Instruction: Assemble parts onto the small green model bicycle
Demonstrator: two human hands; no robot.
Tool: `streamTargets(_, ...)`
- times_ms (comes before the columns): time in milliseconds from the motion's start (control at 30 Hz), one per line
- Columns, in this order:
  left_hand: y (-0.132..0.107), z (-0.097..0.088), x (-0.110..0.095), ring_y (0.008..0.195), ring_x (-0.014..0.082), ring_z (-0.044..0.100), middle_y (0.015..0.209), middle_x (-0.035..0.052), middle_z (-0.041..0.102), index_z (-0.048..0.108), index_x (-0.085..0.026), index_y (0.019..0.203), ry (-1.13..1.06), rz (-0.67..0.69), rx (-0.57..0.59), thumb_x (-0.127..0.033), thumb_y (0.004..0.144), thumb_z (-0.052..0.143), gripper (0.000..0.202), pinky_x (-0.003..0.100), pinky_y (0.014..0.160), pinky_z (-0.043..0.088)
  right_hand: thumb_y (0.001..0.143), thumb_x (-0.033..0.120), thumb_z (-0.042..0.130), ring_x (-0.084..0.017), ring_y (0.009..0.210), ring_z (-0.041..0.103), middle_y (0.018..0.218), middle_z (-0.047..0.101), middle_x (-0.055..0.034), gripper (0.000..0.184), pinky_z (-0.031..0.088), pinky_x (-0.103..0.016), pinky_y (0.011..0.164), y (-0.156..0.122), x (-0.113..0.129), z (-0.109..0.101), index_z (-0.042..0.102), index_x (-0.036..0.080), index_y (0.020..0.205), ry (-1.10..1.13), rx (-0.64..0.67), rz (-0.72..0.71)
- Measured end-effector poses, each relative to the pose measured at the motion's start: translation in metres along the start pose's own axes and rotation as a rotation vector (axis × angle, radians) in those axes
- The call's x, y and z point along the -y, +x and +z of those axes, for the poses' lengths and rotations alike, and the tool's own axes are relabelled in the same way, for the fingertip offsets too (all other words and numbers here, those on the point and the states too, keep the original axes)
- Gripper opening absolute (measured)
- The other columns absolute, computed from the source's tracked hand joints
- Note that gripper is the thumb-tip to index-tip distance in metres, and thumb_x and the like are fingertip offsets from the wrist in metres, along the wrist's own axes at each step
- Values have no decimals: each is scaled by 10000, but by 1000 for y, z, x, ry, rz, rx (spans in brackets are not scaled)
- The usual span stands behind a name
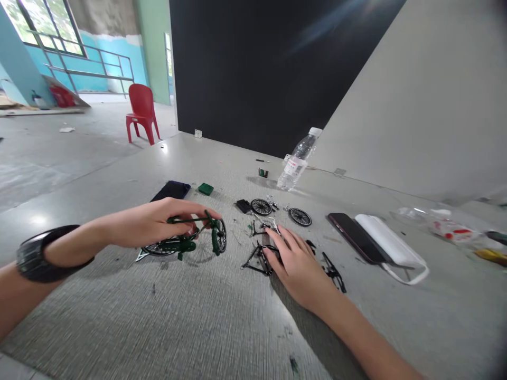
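My left hand [164, 224], with a black band on its wrist, closes round the frame of a small green model bicycle [178, 246]. The bicycle's front wheel points right, and its rear part is partly hidden under the hand. Over the small black bicycle parts rests my right hand [297, 264], fingers spread and fingertips on or just above them. A black model frame [257, 263] lies by its thumb, and another black part [335, 272] lies to its right. Beyond the fingers are two loose spoked wheels, one wheel [261, 206] left of the other wheel [300, 217].
A clear plastic bottle [299, 161] stands tilted in view at the back. On the right lie a dark phone [356, 237], a white case [390, 240] and clear packaging [439, 224]. A dark flat item [172, 190] and green block [206, 188] lie left. A red chair [141, 110] stands beyond.
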State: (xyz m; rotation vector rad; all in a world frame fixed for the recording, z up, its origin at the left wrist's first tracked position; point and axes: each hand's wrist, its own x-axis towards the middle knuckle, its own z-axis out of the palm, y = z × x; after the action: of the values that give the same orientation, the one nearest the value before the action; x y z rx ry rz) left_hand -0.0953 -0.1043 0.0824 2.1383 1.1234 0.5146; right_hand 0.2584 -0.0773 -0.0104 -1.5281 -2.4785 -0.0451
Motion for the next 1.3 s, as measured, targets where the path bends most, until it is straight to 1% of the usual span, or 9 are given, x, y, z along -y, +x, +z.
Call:
streamTargets(233,-5,7,-5,1368,252,588,1471,63,648,658,-264,1414,230,62,-40,-233,1007,483,444,401,1197,436,1059,605,375,-376,1487,453,1579,527,-159,607,396,-639,1182,-1,3,-2,564,258,1520,-50,-99,-10)
streamTargets(367,-3,12,-1,1372,245,591,1473,57,648,636,-258,1437,235,106,-25,-170,981,469,493,405,1202,443,1056,604,403,-404,1518,390,1598,495,-178,610,293,-702,1218,-1,17,-11,546,237,1523,-84,-205,-107)
streamTargets(633,-1,17,-6,1285,250,648,1402,76,691,604,-255,1467,88,84,-72,-195,1011,467,480,375,1109,516,1058,464,505,-343,1418,531,1458,641,-121,434,288,-680,1236,-3,36,-23,595,267,1433,129,-281,-262)
streamTargets(733,0,22,-16,1145,227,706,1263,91,748,598,-229,1465,-135,79,-114,-258,1046,466,440,350,1004,571,1041,514,522,-334,1348,596,1406,673,-138,471,434,-619,1160,-7,45,-31,575,254,1430,431,-251,-153)
streamTargets(833,0,34,-24,1056,211,725,1168,93,766,613,-208,1431,-312,92,-68,-285,1048,485,411,343,951,589,1033,584,496,-295,1115,724,1236,740,-148,563,613,-499,923,-11,58,-35,513,239,1478,890,-103,43)
streamTargets(933,2,47,-25,1046,209,724,1173,92,758,601,-215,1421,-428,79,-44,-300,1033,536,403,354,953,587,966,613,611,-241,838,751,1007,763,-99,561,646,-396,688,-13,71,-36,571,235,1378,1227,38,138)
streamTargets(1067,5,60,-26,1001,213,742,1212,112,737,551,-201,1448,-584,24,-54,-396,1045,549,448,372,935,588,898,515,747,-207,794,724,961,744,-64,389,645,-360,672,-15,79,-37,646,239,1153,1290,-73,177)
streamTargets(1200,6,69,-27,982,212,723,1111,107,758,621,-170,1362,-643,-6,-51,-481,1086,441,454,366,928,578,904,483,751,-178,703,685,887,720,-45,332,628,-339,645,-16,81,-38,654,227,1092,1242,-163,188)
streamTargets(1300,6,74,-26,973,209,700,1065,96,760,632,-179,1364,-656,-45,-44,-517,1082,448,478,346,901,570,897,501,753,-179,678,676,855,711,-40,353,616,-334,620,-16,82,-39,652,221,1087,1223,-158,206)
